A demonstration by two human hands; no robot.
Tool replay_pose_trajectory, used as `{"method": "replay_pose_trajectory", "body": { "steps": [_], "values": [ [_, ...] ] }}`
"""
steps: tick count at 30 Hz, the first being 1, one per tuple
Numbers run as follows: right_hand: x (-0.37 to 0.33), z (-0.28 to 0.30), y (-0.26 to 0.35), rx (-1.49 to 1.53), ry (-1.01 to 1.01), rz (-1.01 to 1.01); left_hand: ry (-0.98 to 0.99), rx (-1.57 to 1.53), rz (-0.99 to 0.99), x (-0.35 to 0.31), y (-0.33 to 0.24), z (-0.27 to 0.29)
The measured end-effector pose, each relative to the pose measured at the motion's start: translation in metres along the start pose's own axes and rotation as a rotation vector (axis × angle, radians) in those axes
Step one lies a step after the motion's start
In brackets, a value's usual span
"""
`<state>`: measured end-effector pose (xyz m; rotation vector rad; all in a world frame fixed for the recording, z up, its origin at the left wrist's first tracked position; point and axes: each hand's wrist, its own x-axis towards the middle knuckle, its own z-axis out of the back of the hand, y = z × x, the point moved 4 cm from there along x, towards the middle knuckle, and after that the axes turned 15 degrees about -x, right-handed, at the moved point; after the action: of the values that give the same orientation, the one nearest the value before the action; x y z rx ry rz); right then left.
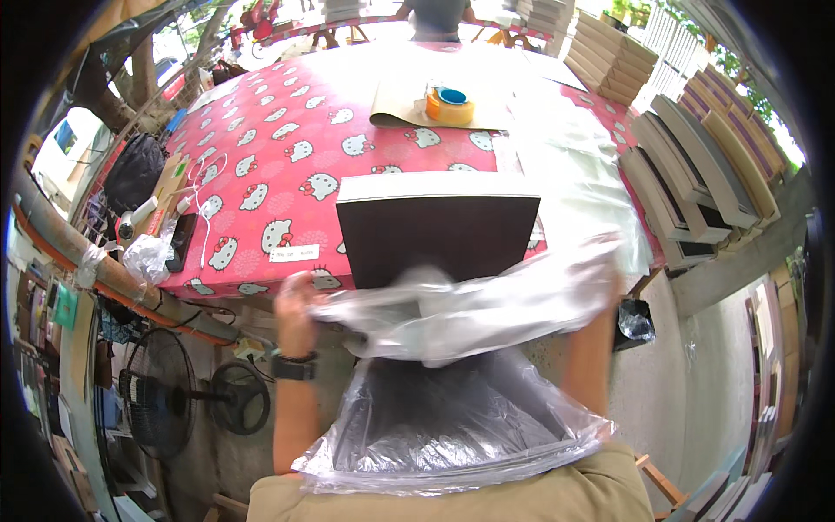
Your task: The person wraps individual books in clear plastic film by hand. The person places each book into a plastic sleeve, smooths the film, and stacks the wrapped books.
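Observation:
A clear plastic bag (487,304), blurred by motion, stretches between my two hands in front of the table edge. My left hand (297,300), with a dark watch on its wrist, is closed on the bag's left end. At the other end my right hand (609,270) grips the film, its fingers mostly covered by plastic and smeared. Behind the bag, a black box (439,230) with a white top edge stands upright on the table. A dark, open-looking box or tray (452,404) wrapped in clear plastic rests against my lap.
A pink patterned cloth (278,191) covers the table. Tape rolls (450,106) sit on brown paper farther back. Plastic sheets (570,165) lie at the right, beside stacked boxes (696,165). A black fan (158,391) stands below left; cables and a phone (181,242) lie above it.

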<state>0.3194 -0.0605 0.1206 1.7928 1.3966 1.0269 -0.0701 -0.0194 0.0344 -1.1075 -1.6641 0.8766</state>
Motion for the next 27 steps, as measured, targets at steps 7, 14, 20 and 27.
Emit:
{"method": "replay_pose_trajectory", "body": {
  "steps": [7, 14, 20, 27],
  "values": [
    [0.005, -0.017, 0.029, -0.821, 0.032, 0.103, -0.243, 0.434, -0.307, 0.007, -0.115, 0.043],
    [-0.022, -0.143, 0.01, -1.219, 0.398, 0.118, 0.952, -0.145, 0.233, -0.048, -0.069, -0.144],
    [-0.038, -0.081, -0.039, -1.005, 1.379, -0.158, 0.286, -1.273, 0.569, -0.043, -0.088, -0.104],
    [-0.037, -0.089, -0.048, -1.21, 0.801, 0.028, 1.272, -0.754, 0.461, -0.072, -0.07, -0.093]
  ]
}}
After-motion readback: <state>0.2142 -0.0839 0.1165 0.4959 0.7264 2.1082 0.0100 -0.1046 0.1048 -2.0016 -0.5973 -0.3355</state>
